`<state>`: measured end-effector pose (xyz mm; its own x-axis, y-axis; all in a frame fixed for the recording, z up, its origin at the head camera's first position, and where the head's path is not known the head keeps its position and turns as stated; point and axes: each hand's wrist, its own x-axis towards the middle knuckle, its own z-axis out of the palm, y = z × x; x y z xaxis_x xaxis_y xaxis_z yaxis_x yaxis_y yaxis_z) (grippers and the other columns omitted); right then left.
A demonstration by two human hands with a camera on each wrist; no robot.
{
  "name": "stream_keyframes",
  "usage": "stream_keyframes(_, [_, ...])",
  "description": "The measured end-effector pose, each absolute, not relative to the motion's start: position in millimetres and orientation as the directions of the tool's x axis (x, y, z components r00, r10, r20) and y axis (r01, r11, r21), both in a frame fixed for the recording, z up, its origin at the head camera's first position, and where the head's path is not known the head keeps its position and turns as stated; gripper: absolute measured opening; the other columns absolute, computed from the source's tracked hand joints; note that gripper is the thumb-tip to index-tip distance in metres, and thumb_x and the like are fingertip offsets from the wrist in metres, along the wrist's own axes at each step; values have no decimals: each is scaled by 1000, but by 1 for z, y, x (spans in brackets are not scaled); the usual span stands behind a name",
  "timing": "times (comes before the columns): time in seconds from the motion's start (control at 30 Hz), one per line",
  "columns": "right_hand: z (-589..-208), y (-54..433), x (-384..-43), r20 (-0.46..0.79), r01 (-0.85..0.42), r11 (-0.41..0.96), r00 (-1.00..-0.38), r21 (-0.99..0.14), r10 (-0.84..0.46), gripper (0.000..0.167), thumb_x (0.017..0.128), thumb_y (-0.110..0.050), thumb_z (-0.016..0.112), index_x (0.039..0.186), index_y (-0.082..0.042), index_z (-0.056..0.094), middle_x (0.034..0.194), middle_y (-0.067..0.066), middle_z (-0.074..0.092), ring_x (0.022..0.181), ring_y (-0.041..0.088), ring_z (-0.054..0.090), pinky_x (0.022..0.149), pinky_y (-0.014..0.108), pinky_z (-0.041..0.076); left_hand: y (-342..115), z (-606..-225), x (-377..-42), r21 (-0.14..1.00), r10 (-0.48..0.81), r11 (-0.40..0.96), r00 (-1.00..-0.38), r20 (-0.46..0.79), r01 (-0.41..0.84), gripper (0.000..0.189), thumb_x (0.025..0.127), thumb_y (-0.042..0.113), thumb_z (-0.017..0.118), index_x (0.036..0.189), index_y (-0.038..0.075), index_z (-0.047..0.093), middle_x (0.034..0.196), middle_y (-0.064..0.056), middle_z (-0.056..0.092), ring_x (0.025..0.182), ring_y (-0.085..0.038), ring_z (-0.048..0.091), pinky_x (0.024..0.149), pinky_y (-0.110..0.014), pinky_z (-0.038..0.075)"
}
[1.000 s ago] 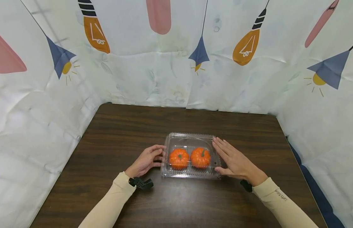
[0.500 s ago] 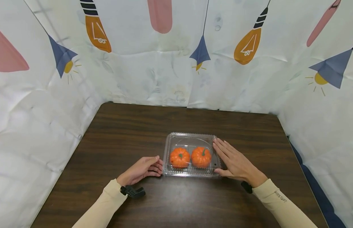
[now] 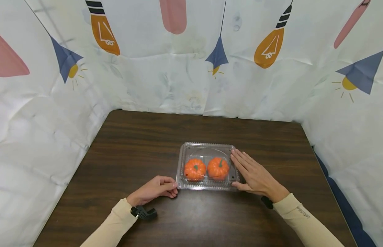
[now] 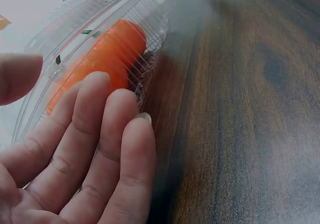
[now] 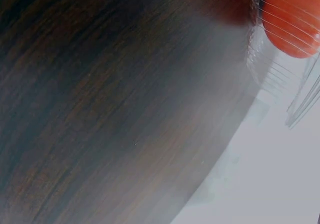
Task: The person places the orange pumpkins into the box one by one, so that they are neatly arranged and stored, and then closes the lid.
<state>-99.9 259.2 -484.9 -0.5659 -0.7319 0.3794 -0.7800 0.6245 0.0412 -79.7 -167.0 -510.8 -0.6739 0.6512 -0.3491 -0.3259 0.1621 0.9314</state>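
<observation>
A clear plastic clamshell container (image 3: pixel 210 151) stands on the table with its lid over two small orange pumpkins. One pumpkin (image 3: pixel 195 169) sits on the left, the other (image 3: pixel 218 168) on the right, each with a green stem. At the container's near left corner is my left hand (image 3: pixel 157 189), fingertips at the rim. Its thumb (image 4: pixel 19 78) and fingers (image 4: pixel 95 139) stand apart in the left wrist view. My right hand (image 3: pixel 256 175) rests its extended fingers along the container's right side. The right wrist view shows part of a pumpkin (image 5: pixel 295 19) through the ribbed wall, but no hand.
The dark wood-grain table (image 3: pixel 142 133) extends around the container. White curtains (image 3: pixel 142 82) printed with lamps and bulbs stand behind the table and at both sides. Each wrist carries a black strap, such as the left strap (image 3: pixel 144 212).
My left hand has slid from the container's left side toward the person, down to the near left corner, and its fingers have drawn closer together. The right hand stays at the right side.
</observation>
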Motion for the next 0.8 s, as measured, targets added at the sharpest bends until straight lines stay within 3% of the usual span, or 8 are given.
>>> stream_keyframes(0.33, [-486,262,-97,395,-760,648,-609,-44,-687,96,102,-74,30,156,5,37,160,26,43,163,24,21,133,22,2,-154,-500,-73,947,595,230,-738,-318,-223,35,106,17,56,108,-17,63,94,-9,71,87,-14,71,82,-27,62])
stream_keyframes(0.47, [-488,268,-92,409,-721,668,-674,-186,-614,93,101,-71,40,156,4,38,160,25,43,158,28,32,131,17,6,-148,-496,-72,947,573,241,-756,-316,-213,30,105,12,54,105,-16,64,91,-9,70,85,-15,70,81,-29,63])
stream_keyframes(0.57, [-489,272,-82,376,-624,705,-776,-338,-506,84,96,-60,65,155,-4,44,158,17,49,145,30,47,127,22,28,-146,-496,-71,944,557,251,-765,-323,-216,26,104,10,53,102,-13,64,90,-9,69,84,-15,69,80,-29,62])
stream_keyframes(0.67, [-492,273,-71,304,-483,735,-875,-476,-378,66,87,-40,82,142,-12,58,135,3,67,121,21,63,105,33,53,-145,-497,-71,940,540,260,-774,-330,-219,25,104,9,52,99,-11,65,89,-8,69,83,-14,69,79,-28,62])
stream_keyframes(0.73, [-494,272,-65,247,-406,722,-914,-560,-322,48,86,-29,84,128,-15,65,112,-6,72,101,12,68,88,39,58,-144,-498,-70,939,530,262,-780,-333,-223,25,103,9,51,98,-12,65,87,-7,69,81,-14,69,78,-27,62])
stream_keyframes(0.8, [-497,271,-60,181,-336,690,-940,-641,-289,32,88,-24,81,116,-18,67,95,-12,70,86,4,66,80,34,57,-144,-500,-70,938,520,261,-786,-335,-227,26,102,8,51,98,-14,64,85,-5,68,80,-13,68,77,-26,61])
